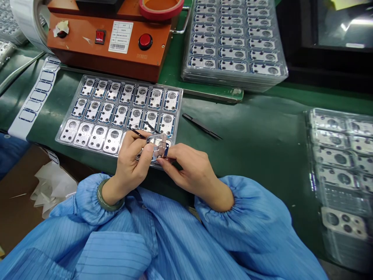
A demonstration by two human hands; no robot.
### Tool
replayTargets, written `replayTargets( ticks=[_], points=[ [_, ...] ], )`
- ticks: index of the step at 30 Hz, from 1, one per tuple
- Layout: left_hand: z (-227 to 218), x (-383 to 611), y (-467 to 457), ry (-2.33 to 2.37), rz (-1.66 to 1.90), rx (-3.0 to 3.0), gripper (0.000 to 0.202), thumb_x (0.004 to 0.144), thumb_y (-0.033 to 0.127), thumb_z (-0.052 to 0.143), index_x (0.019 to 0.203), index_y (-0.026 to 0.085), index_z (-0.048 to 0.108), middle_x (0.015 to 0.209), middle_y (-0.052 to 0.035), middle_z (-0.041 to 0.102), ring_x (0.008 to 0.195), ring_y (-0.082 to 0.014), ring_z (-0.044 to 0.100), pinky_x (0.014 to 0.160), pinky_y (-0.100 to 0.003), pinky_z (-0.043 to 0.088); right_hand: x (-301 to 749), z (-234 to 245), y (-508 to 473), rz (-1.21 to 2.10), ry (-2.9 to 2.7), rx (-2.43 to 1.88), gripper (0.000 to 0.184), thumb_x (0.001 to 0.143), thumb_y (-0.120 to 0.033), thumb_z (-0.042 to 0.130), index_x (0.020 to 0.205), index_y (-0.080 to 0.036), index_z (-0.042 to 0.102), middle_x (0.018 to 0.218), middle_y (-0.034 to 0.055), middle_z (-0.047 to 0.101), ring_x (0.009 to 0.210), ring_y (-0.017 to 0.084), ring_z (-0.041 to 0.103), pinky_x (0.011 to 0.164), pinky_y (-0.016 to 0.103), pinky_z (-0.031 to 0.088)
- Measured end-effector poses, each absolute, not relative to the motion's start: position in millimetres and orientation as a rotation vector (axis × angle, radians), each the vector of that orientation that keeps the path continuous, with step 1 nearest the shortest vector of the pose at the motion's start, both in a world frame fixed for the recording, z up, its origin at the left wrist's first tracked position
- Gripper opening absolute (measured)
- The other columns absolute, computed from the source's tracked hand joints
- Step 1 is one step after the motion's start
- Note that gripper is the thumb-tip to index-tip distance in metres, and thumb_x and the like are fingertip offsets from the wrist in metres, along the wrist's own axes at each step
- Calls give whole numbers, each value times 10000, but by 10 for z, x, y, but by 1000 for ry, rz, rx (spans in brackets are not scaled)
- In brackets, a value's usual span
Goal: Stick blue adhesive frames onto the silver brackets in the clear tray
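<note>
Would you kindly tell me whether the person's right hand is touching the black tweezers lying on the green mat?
Apart: the head view shows a stretch of green mat between the right hand and the black tweezers.

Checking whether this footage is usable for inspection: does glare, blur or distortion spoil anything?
In the head view, glare washes out the stacked clear trays on the right, and the wide lens bends the frame's edges. The metal plate between the left hand and right hand catches bright reflections, though no serious blur shows.
</note>
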State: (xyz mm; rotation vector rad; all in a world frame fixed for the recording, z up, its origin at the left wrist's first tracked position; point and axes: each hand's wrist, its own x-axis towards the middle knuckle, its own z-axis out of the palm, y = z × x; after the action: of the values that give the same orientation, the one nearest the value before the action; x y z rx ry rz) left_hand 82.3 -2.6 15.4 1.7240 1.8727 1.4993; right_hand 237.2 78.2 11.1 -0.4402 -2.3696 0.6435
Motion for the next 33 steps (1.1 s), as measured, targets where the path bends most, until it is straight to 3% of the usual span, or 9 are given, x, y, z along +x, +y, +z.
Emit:
replayTargets(
  ticks=[16, 33],
  points=[
    [105, 829, -39, 1768, 1523, 1725, 272, 982, 249, 365, 923, 197, 625, 991, -65, 567, 998, -167, 557, 894, -340, 477, 2352, 146, 782, 598, -2343, -392, 102, 915, -242, 554, 841, -171, 546, 708, 28, 619, 620, 137, 571, 580, 251, 460],
    [80, 804, -49, 1632, 1517, 1798, 278, 972, 241, 338, 1005, 177, 607, 1026, -80, 539, 1025, -196, 511, 922, -376, 448, 2343, 114, 778, 575, -2324, -404, 110, 923, -257, 551, 853, -173, 540, 722, 27, 630, 629, 129, 584, 582, 243, 463]
  ],
)
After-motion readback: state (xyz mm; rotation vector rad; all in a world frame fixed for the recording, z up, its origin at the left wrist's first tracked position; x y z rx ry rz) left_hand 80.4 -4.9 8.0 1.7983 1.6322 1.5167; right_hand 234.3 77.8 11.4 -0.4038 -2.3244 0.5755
